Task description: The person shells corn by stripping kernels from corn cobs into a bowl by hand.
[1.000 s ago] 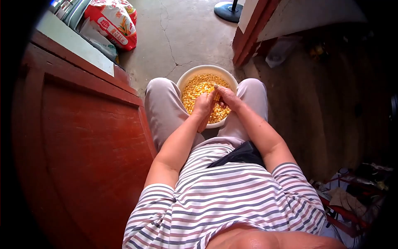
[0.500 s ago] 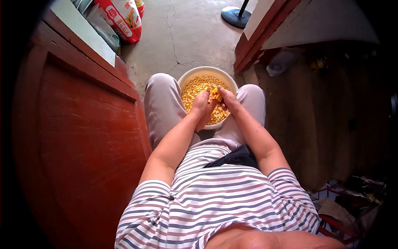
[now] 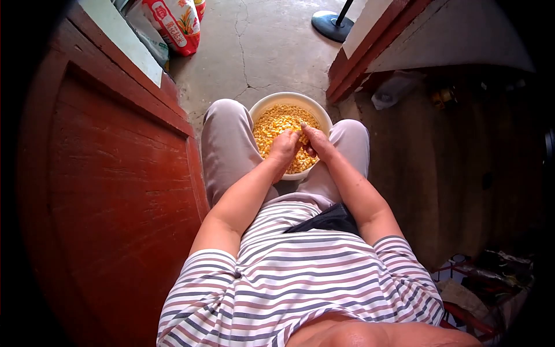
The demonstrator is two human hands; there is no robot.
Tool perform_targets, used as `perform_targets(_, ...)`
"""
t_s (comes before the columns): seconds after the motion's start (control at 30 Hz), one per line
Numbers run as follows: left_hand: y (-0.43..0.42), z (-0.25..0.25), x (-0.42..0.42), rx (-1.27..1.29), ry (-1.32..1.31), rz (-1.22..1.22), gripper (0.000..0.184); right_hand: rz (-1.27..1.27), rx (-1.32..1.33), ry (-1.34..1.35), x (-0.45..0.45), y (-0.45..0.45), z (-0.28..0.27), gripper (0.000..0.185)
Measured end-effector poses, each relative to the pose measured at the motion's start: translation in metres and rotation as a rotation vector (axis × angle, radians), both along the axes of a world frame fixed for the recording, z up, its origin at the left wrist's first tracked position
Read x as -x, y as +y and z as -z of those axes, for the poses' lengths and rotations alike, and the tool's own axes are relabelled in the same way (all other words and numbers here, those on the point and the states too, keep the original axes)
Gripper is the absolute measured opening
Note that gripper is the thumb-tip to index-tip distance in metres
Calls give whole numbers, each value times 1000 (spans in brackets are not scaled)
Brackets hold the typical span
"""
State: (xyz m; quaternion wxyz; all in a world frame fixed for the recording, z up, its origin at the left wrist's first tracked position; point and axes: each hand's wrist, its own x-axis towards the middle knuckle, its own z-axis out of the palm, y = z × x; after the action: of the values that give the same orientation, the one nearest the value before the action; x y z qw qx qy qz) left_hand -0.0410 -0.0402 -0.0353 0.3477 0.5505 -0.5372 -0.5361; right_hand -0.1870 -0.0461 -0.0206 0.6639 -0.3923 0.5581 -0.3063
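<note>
A white round basin [image 3: 259, 106] filled with loose yellow corn kernels [image 3: 280, 117] stands between my knees. Over the kernels my left hand [image 3: 284, 144] and my right hand [image 3: 317, 140] meet, fingers curled in towards each other. Between them is a corn cob [image 3: 301, 137], mostly covered by the fingers. Both hands are closed on it, the right thumb lying along its upper end. The undersides of the hands are hidden.
A red wooden door [image 3: 121, 185] is close on the left. Ahead are a red and white sack [image 3: 176, 26] and a black round stand base [image 3: 332, 26] on the cracked floor [image 3: 272, 52]. A clear plastic bag [image 3: 394, 91] lies right of the door frame [image 3: 364, 55].
The hands parted slightly, showing more of the cob, and have since closed together again. The view has shifted a little, moving the sack and stand base in the frame.
</note>
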Motion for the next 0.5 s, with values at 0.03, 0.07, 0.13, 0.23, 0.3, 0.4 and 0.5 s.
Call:
perform_targets(0.03,0,-1,-1,0,0,0,35,12,9,1,0,0,0,49)
perform_targets(0.07,0,-1,-1,42,-29,2,33,13,9,1,0,1,0,49)
perform_targets(0.13,-4,6,-2,85,-58,6,31,4,10,-46,1,1,-1,49)
perform_targets(0.23,-9,28,-3,97,79,6,31,51,-52,-52,1,-2,0,49)
perform_targets(0.3,-9,18,-5,55,225,-52,32,74,-66,-52,-2,-1,-9,45)
perform_targets(0.4,-11,-4,-9,-169,-2,96,33,76,-84,-62,0,-3,-4,43)
perform_targets(0.5,0,-27,-8,-57,31,123,33,70,-87,-52,1,-4,0,44)
